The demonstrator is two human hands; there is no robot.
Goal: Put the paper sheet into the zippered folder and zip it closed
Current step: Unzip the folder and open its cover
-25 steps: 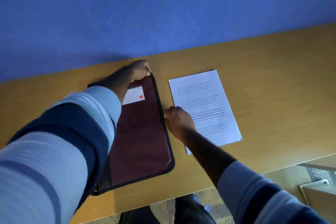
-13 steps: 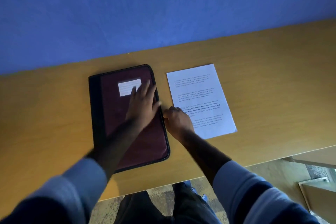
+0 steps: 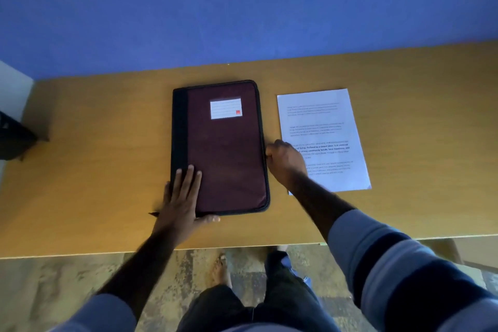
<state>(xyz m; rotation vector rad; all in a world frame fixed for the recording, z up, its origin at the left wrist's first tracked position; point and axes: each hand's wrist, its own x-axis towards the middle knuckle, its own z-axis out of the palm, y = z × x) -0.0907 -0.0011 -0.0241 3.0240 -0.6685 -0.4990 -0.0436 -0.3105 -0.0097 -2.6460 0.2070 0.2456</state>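
A maroon zippered folder (image 3: 223, 148) with a black spine and a white label (image 3: 225, 108) lies closed on the wooden table (image 3: 107, 156). My left hand (image 3: 180, 197) rests flat on its near left corner, fingers spread, thumb along the near edge. My right hand (image 3: 285, 162) is closed in a pinch against the zipper on the folder's right edge; the pull itself is hidden by my fingers. A printed white paper sheet (image 3: 323, 121) lies flat just right of the folder, partly under my right hand and forearm.
A blue wall (image 3: 242, 8) runs along the table's far edge. A dark object (image 3: 13, 137) sits at the table's far left. The table's near edge (image 3: 80, 253) is close to my body, with my legs and the floor below it.
My left hand has moved from the folder's far corner, across its cover, down to the near left corner. My right hand has stayed at the folder's right edge.
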